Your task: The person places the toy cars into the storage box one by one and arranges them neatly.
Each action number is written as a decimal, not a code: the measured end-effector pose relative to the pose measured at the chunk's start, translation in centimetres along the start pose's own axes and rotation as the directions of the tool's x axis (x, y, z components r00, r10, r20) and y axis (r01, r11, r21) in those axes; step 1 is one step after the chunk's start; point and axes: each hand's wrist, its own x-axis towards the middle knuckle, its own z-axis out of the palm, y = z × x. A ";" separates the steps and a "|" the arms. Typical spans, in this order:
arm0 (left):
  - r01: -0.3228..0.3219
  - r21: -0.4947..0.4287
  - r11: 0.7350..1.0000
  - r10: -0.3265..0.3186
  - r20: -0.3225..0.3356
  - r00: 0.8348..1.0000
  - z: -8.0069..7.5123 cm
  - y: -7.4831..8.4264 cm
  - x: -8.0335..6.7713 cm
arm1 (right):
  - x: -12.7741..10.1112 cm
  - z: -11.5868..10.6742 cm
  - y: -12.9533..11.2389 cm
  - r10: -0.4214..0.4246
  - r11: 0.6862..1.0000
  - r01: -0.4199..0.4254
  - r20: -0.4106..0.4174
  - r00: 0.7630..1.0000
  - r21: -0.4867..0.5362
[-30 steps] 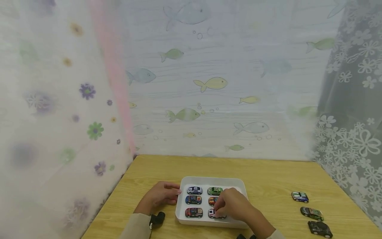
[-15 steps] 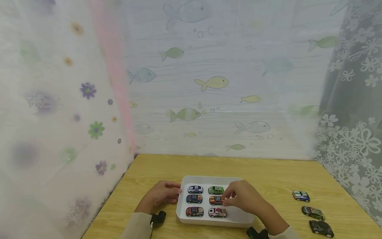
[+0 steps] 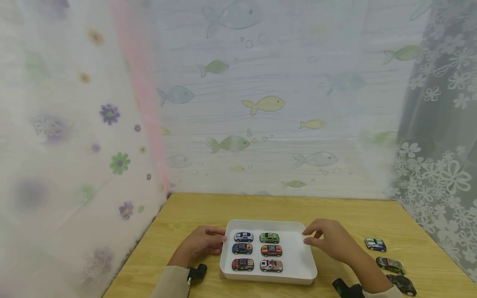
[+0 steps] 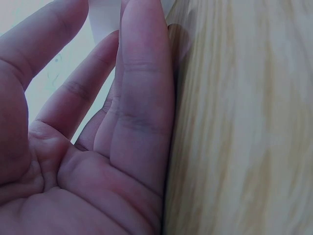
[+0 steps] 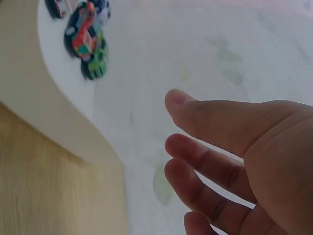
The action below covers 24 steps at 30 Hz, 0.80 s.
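A white tray [image 3: 302,260] sits on the wooden table [image 3: 335,215] with several toy cars in two columns, among them a green car [image 3: 269,237] and a white car [image 3: 271,265]. My left hand [image 3: 203,243] rests with straight fingers against the tray's left side. My right hand [image 3: 328,240] hovers over the tray's right rim, fingers relaxed, holding nothing. In the right wrist view my fingers [image 5: 220,127] are spread, with the tray [image 5: 49,122] and cars [image 5: 85,41] beyond. In the left wrist view my left hand [image 4: 98,137] lies flat on the table.
Three loose toy cars lie on the table at right: a blue-white car [image 3: 374,244], a dark green car [image 3: 389,265] and a black car [image 3: 403,284]. Sheer curtains with flowers and fish enclose the table on three sides.
My right hand let go of the white car in the tray's near row, lifted and moved right, past the tray's right rim. The left hand has stayed put.
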 end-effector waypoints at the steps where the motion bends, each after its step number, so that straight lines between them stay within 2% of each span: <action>1: 0.000 0.000 1.000 0.000 -0.001 1.000 0.0 0.0 0.0 | -0.2 -0.4 0.3 0.010 1.000 -0.010 -0.008 1.000 -0.007; 5: 0.000 -0.011 1.000 0.000 -0.001 1.000 0.0 -0.1 -0.1 | -0.9 -1.8 1.3 0.055 0.998 -0.056 -0.036 0.998 -0.028; 12: -0.007 -0.035 0.999 0.007 0.017 1.000 0.0 -0.2 0.1 | -2.0 -4.0 2.6 0.073 0.995 -0.079 -0.101 0.992 -0.058; 19: -0.007 -0.035 0.999 0.007 0.006 1.000 0.1 -0.1 0.0 | -2.6 -4.8 4.3 0.098 0.992 -0.107 -0.128 0.987 -0.067; 24: 0.000 -0.038 0.999 0.000 0.002 1.000 0.0 -0.1 0.0 | -3.1 -5.5 6.3 0.148 0.981 -0.162 -0.132 0.980 -0.109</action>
